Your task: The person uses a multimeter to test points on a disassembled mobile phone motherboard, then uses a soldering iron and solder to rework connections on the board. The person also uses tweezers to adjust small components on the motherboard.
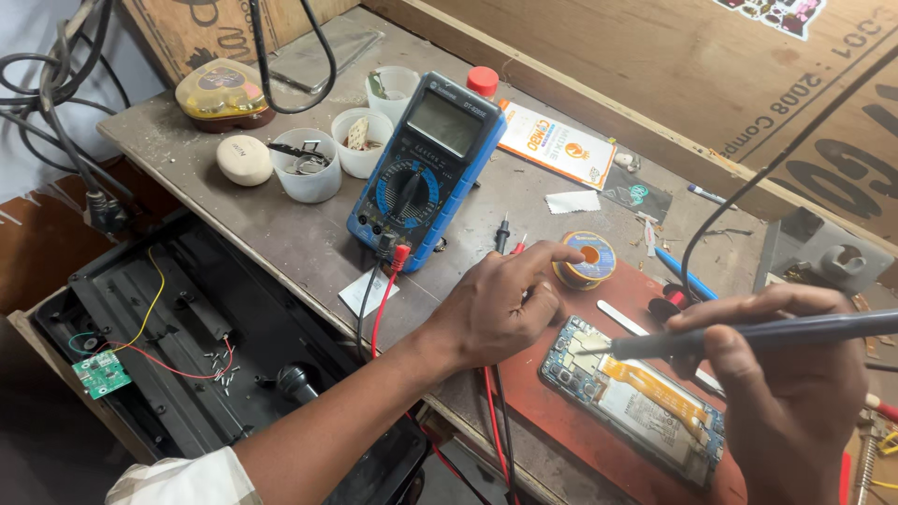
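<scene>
— Hands? Right hand grips soldering iron, tip on opened phone; left hand rests loosely curled, empty, beside it.

— Stage? Soldering, apparently; steady tip needed. Multimeter behind on table.

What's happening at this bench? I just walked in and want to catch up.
A person is working on an opened phone lying on a red mat. The right hand holds a soldering iron with its tip at the phone's upper board. The left hand rests beside the phone, near a solder spool. A blue multimeter with its leads sits behind.
</scene>
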Tool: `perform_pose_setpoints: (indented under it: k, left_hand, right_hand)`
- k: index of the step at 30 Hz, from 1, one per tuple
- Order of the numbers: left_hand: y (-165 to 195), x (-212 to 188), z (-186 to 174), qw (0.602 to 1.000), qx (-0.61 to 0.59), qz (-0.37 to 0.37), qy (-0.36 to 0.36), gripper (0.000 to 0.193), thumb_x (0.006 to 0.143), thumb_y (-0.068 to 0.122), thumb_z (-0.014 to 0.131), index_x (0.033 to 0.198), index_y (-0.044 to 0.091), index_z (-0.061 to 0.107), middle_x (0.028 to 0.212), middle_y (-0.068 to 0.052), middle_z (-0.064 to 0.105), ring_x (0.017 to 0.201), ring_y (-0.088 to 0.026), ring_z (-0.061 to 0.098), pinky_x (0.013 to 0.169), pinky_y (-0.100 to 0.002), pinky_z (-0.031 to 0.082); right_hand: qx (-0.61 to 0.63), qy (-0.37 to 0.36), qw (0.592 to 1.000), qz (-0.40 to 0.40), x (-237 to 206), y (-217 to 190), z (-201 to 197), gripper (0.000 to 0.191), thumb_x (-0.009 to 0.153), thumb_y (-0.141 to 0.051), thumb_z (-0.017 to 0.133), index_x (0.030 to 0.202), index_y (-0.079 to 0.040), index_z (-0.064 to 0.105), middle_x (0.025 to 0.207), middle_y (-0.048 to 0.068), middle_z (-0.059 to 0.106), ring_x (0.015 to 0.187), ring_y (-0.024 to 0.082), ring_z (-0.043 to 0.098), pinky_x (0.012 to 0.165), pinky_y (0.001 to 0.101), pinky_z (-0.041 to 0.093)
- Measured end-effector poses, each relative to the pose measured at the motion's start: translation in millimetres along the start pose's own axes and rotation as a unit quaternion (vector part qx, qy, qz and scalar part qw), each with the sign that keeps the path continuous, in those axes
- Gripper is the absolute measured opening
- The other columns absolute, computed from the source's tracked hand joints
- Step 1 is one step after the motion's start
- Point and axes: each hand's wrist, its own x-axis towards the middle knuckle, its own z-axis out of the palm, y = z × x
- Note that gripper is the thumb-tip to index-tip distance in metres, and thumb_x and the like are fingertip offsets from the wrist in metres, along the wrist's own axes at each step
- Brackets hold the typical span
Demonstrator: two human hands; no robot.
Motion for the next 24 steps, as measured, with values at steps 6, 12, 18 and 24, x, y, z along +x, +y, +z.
perform_pose_setpoints:
  k: [6, 12, 18, 24]
  left_hand:
    - [-0.3, -1.3, -0.9, 1.0, -0.007, -0.008, 0.005, 0.039, 0.089, 0.007, 0.047, 0.125, 0.003, 0.06, 0.079, -0.015, 0.075, 0.076, -0.029, 0.079, 0.076, -0.04, 0.063]
    - [-0.3, -1.3, -1.5, 1.0, 0.009, -0.01, 0.008, 0.039, 0.089, 0.008, 0.048, 0.125, 0.003, 0.061, 0.078, -0.016, 0.075, 0.075, -0.031, 0.078, 0.077, -0.041, 0.062]
    - [-0.4, -2.4, -1.7, 1.0, 0.007, -0.018, 0.009, 0.039, 0.088, 0.009, 0.049, 0.125, 0.004, 0.062, 0.078, -0.016, 0.075, 0.074, -0.032, 0.077, 0.077, -0.042, 0.062]
    - [-1.9, -2.3, -1.6, 1.0, 0.016, -0.004, 0.022, 0.038, 0.089, 0.008, 0.049, 0.125, 0.004, 0.062, 0.08, -0.017, 0.075, 0.076, -0.034, 0.077, 0.077, -0.043, 0.061]
  right_hand:
    - [0.032, -0.05, 0.998, 0.034, -1.8, 0.1, 3.1, 0.029, 0.096, 0.005, 0.06, 0.121, -0.003, 0.046, 0.105, 0.026, 0.071, 0.097, 0.024, 0.071, 0.083, 0.0374, 0.061]
    - [0.057, -0.079, 0.995, 0.032, -2.4, 2.5, 0.4, 0.029, 0.098, 0.005, 0.059, 0.122, -0.004, 0.045, 0.105, 0.027, 0.072, 0.09, 0.024, 0.071, 0.079, 0.0391, 0.061]
    - [0.067, -0.092, 0.993, 0.038, -2.6, 6.7, -0.1, 0.029, 0.098, 0.004, 0.059, 0.123, -0.004, 0.046, 0.104, 0.027, 0.073, 0.087, 0.023, 0.071, 0.076, 0.0396, 0.062]
    - [0.068, -0.107, 0.992, 0.019, -0.3, 8.8, 0.3, 0.03, 0.098, 0.003, 0.059, 0.123, -0.005, 0.045, 0.104, 0.025, 0.073, 0.086, 0.023, 0.072, 0.076, 0.0385, 0.062]
